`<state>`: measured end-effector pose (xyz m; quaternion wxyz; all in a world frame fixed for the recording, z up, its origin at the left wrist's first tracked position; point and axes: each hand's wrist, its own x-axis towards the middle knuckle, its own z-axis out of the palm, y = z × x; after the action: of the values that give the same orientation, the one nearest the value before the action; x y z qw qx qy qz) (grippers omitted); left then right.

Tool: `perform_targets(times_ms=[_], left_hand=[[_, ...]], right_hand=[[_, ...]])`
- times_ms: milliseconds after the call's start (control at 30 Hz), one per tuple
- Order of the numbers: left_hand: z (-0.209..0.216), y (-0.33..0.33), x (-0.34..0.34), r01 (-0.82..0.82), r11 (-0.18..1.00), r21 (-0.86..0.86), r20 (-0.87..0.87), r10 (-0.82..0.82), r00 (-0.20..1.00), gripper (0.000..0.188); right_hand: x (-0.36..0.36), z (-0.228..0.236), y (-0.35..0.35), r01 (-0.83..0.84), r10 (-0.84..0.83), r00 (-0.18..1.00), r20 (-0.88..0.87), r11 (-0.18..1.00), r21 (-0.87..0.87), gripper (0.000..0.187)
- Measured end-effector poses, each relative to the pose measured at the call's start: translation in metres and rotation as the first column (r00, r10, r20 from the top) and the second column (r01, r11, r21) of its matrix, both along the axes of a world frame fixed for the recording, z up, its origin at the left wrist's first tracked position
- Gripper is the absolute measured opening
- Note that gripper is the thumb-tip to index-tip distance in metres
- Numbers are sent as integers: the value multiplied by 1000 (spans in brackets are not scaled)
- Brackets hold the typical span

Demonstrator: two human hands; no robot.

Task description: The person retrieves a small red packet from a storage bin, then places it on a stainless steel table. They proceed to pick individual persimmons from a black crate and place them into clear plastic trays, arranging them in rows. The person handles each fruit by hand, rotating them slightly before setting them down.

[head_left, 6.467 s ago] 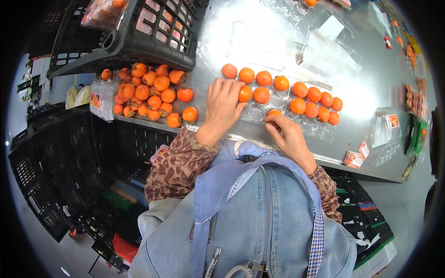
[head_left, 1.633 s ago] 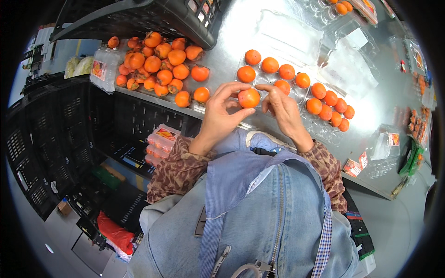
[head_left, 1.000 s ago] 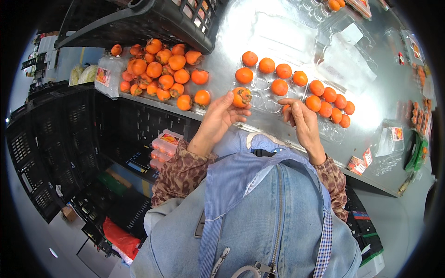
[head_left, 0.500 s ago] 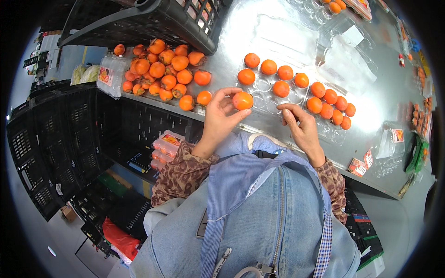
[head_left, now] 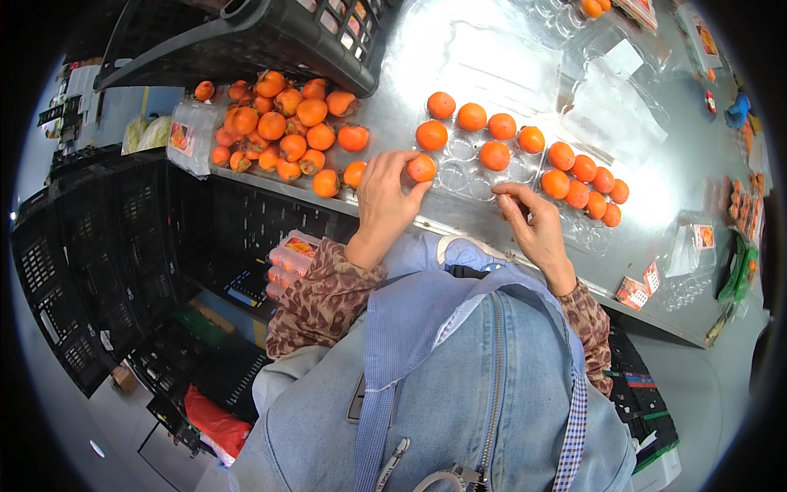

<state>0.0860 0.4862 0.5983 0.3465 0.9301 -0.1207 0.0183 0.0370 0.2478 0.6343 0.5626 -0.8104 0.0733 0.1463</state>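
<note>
A persimmon [head_left: 421,168] is in the fingers of my left hand [head_left: 384,197], held over the near left corner of a clear plastic tray [head_left: 453,182] with round hollows. Several orange persimmons [head_left: 471,116] sit in that tray, mostly along its far row. The curled fingers of my right hand [head_left: 533,225] pinch the tray's near edge. Just right of it, another clear tray [head_left: 586,234] carries a cluster of persimmons [head_left: 577,195]. Left of my left hand lies a heap of loose persimmons [head_left: 272,125], some with dried leaves on.
A black plastic crate [head_left: 238,41] stands over the heap at the far left. Clear lids [head_left: 611,107] lie at the back of the metal table [head_left: 426,49]. Small printed cards [head_left: 633,293] are near its front edge. Black crates [head_left: 90,262] stand below left.
My left hand has turned palm-down and brought the persimmon slightly left and up, to the tray's near left corner. My right hand stays at the tray's edge.
</note>
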Motion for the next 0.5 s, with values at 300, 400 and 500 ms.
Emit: perform_targets(times_ms=[300,400,500], left_hand=[[-2,3,6,-25,988,-155,-229,-11,973,44],[-1,5,4,-43,970,-240,-286,-28,958,44],[-3,7,8,-43,962,-269,-329,-50,943,47]], right_hand=[[-8,4,-25,131,-122,988,99,987,-91,17],[-9,5,-43,223,-194,958,212,967,-123,15],[-12,9,-65,335,-278,928,249,914,-227,14]])
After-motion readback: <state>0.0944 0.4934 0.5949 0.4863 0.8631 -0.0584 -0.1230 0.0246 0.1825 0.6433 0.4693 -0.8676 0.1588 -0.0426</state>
